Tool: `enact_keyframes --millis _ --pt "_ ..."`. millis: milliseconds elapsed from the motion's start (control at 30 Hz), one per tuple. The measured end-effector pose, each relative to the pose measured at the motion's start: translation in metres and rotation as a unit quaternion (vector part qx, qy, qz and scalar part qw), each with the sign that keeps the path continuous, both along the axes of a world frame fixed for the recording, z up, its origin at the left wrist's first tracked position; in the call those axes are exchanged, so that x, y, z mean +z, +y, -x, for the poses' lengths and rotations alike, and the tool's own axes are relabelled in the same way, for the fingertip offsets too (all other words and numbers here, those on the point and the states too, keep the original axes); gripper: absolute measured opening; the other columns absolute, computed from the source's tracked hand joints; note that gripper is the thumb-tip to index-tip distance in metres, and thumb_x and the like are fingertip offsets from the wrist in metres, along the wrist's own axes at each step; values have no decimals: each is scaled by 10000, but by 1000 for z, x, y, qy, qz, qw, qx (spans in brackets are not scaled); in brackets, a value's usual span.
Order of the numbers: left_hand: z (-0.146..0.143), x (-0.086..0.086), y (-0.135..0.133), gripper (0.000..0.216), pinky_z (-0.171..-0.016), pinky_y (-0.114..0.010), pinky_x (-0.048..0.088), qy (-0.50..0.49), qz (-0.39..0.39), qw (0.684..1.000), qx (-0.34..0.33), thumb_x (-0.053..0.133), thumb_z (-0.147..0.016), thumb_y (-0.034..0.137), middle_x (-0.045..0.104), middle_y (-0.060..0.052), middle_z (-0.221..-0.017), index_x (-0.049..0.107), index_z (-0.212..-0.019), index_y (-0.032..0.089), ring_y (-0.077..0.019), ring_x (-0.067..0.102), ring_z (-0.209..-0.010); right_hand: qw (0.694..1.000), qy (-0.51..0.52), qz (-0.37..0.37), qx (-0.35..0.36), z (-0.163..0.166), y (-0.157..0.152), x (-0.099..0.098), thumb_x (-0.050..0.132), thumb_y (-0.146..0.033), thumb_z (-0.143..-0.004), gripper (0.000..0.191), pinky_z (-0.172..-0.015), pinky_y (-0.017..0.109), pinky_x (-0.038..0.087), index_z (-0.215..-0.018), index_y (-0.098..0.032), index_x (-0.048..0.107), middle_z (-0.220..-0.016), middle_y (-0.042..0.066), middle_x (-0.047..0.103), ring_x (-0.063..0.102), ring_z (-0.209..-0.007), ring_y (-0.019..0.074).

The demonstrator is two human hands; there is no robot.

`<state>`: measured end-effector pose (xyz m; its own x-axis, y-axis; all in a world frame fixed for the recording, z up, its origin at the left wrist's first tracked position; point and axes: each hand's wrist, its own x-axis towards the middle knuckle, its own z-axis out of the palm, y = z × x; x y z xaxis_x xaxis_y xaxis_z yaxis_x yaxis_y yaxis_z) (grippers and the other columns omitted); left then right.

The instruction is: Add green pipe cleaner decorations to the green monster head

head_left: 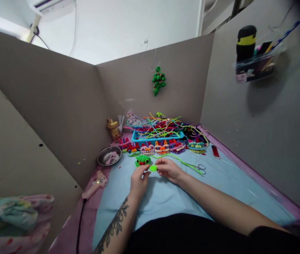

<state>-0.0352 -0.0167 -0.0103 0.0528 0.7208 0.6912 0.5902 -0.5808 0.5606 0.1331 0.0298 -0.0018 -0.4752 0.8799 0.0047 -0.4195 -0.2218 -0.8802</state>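
Observation:
Between my two hands is a small bright green fuzzy piece, apparently coiled pipe cleaner. My left hand pinches its left side with thumb and fingertips. At its right side, the closed fingers of my right hand grip it. Just beyond my left fingertips sits a green fuzzy frog-like head with round eyes and a red mouth. A long lime-green pipe cleaner runs to the right, ending by a pair of scissors lying on the blue cloth.
Several colourful fuzzy heads line up before a blue tray heaped with pipe cleaners. Left are a metal bowl and a pink glue gun with a black cord. Grey panels enclose the table on three sides.

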Motion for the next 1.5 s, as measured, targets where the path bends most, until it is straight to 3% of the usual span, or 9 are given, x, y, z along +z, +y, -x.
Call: enact_keyframes --millis 133,267,400,633,1000,1333,1500 --pt "0 0 2 197 -594 -251 513 -1 39 999 8 574 -748 125 665 -53 -826 647 -921 182 -150 613 -732 999 3 5 -32 0 -1 2 741 -199 -559 236 -444 187 424 -704 -149 561 -563 -30 561 516 -486 76" --pt "-3 0 2 150 -575 -244 501 15 65 998 -6 583 -742 152 670 -49 -785 660 -870 171 -146 608 -692 999 30 26 -18 2 -2 4 715 -136 -539 226 -462 198 431 -667 -156 530 -542 -34 553 534 -489 88" --pt "-6 -1 4 159 -571 -240 496 -9 105 994 -27 585 -754 211 676 -63 -828 672 -879 166 -153 616 -714 996 77 51 -1 5 -2 0 707 -77 -524 273 -531 210 457 -714 -170 535 -613 -38 569 584 -577 107" --pt "-10 5 6 140 -560 -228 476 -35 155 987 -34 571 -758 237 668 -61 -761 683 -755 153 -159 603 -708 994 59 96 9 9 0 -4 719 -74 -523 317 -503 188 426 -820 -136 627 -674 4 631 550 -536 75" --pt "-11 12 5 159 -620 -238 438 -104 172 979 27 609 -702 290 634 -27 -658 650 -653 145 -141 569 -632 990 64 123 3 15 -3 -3 734 -86 -522 326 -490 180 389 -787 -185 571 -609 -45 586 531 -526 71" --pt "-10 10 9 192 -615 -237 413 -171 200 965 8 623 -689 325 615 -10 -621 645 -666 135 -133 538 -604 992 61 112 8 16 -10 3 712 -79 -509 346 -532 189 385 -787 -194 541 -672 -60 564 515 -549 60" --pt "-9 8 10 198 -621 -237 421 -194 200 960 -4 621 -698 331 624 -16 -656 638 -704 134 -130 543 -617 997 35 67 6 18 -10 2 681 -74 -518 333 -501 185 350 -798 -183 537 -645 -58 561 492 -525 59"
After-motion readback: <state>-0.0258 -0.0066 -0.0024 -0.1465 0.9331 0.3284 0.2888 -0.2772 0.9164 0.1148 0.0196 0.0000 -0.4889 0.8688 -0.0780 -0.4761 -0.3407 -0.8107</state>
